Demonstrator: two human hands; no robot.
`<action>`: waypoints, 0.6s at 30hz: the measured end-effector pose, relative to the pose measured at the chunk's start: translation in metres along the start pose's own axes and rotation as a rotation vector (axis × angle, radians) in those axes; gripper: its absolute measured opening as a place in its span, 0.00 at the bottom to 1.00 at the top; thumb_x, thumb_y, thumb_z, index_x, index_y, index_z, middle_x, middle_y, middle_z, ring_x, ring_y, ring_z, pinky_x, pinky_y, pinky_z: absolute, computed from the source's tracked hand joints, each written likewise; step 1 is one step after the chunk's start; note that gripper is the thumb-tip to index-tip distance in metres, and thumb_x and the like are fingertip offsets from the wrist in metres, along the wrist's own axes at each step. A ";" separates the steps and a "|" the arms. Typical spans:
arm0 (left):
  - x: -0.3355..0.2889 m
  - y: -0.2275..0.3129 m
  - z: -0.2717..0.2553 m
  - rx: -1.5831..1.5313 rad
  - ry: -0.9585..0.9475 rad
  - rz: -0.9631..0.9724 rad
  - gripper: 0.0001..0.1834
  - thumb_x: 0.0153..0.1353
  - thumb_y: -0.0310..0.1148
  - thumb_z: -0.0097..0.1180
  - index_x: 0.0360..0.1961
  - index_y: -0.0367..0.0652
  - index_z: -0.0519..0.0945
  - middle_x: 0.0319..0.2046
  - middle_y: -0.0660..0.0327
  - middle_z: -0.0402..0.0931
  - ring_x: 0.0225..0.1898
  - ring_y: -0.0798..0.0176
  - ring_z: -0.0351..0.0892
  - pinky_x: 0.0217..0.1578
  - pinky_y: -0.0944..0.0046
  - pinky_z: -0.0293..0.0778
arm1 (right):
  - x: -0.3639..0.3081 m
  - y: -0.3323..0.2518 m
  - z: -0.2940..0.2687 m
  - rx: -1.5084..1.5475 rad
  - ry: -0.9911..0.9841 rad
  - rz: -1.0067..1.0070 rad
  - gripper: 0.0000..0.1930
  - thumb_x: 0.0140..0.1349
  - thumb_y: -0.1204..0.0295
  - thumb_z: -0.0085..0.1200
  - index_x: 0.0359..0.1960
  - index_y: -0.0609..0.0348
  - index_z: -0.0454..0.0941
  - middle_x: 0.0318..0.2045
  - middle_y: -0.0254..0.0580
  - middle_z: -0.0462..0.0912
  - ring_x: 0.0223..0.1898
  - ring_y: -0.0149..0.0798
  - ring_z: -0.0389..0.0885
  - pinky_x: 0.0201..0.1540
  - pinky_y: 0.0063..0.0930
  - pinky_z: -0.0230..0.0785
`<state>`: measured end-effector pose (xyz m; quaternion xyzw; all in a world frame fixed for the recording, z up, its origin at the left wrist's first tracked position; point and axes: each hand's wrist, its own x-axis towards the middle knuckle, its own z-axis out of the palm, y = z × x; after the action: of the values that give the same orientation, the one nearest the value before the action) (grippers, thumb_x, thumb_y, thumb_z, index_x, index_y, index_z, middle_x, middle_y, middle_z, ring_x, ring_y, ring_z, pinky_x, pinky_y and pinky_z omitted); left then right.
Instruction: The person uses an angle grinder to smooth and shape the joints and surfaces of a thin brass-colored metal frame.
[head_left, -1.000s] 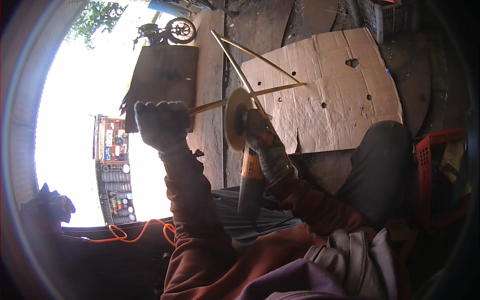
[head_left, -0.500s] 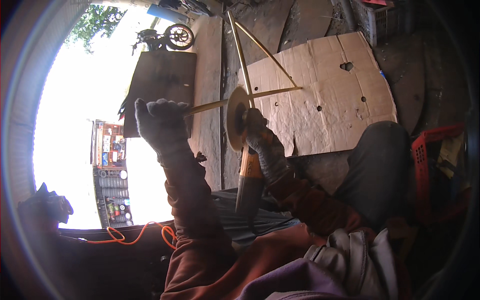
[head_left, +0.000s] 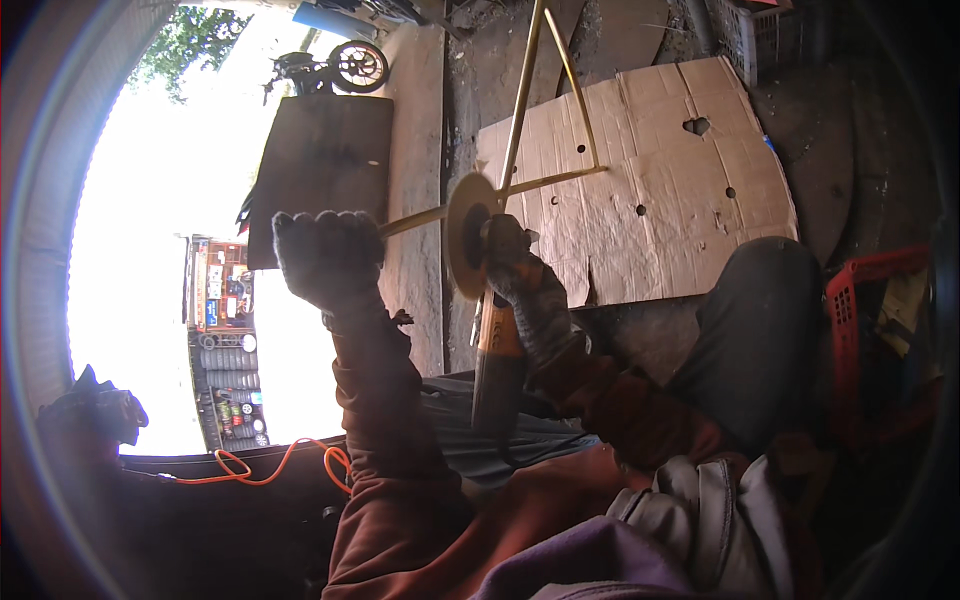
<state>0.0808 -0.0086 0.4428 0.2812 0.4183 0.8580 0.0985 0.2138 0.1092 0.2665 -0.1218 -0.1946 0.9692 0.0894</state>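
Observation:
My left hand [head_left: 332, 262], in a grey knit glove, is closed around one end of a gold-coloured metal rod frame [head_left: 521, 105]. Its long bars reach away from me, and a slanting brace meets a crossbar over the cardboard. In my right hand [head_left: 522, 278], also gloved, is an angle grinder [head_left: 500, 335], gripped near its head, with the body pointing back toward my lap. The grinder's round tan disc [head_left: 462, 238] stands nearly on edge against the frame, close to where the bars cross. Whether it spins or cuts there, I cannot tell.
Flattened cardboard [head_left: 660, 190] with holes lies on the floor ahead. A red plastic crate [head_left: 842, 330] stands to the right, a grey crate [head_left: 765, 45] at the far right. An orange cord [head_left: 270, 482] runs at lower left. A dark board [head_left: 325, 165] and a motorcycle [head_left: 340, 70] are beyond my left hand.
The frame's far end has swung to the right and moved up out of view. My left hand has turned slightly with it. The grinder stays nearly in place, its disc turned a little narrower.

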 end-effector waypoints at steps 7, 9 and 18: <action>0.001 0.004 0.007 -0.217 0.032 -0.045 0.24 0.79 0.44 0.28 0.23 0.52 0.62 0.15 0.64 0.57 0.15 0.59 0.54 0.18 0.55 0.58 | 0.002 -0.007 0.001 -0.069 0.012 -0.016 0.12 0.64 0.60 0.64 0.36 0.57 0.85 0.27 0.29 0.81 0.29 0.25 0.78 0.34 0.26 0.71; 0.008 -0.004 0.012 -0.263 0.028 -0.064 0.24 0.79 0.44 0.28 0.22 0.52 0.62 0.16 0.64 0.57 0.15 0.59 0.54 0.19 0.55 0.58 | 0.006 -0.008 -0.004 -0.061 0.035 -0.013 0.13 0.64 0.60 0.64 0.36 0.58 0.85 0.26 0.29 0.81 0.29 0.26 0.78 0.34 0.26 0.71; 0.013 0.000 0.006 -0.348 0.051 -0.085 0.23 0.77 0.45 0.31 0.21 0.54 0.63 0.16 0.65 0.58 0.16 0.61 0.56 0.19 0.56 0.58 | -0.001 0.008 -0.002 0.002 -0.045 0.032 0.12 0.63 0.68 0.67 0.45 0.58 0.83 0.37 0.32 0.84 0.36 0.27 0.81 0.39 0.26 0.75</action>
<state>0.0733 0.0009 0.4512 0.2203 0.2776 0.9193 0.1713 0.2146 0.1021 0.2620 -0.1028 -0.1937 0.9732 0.0694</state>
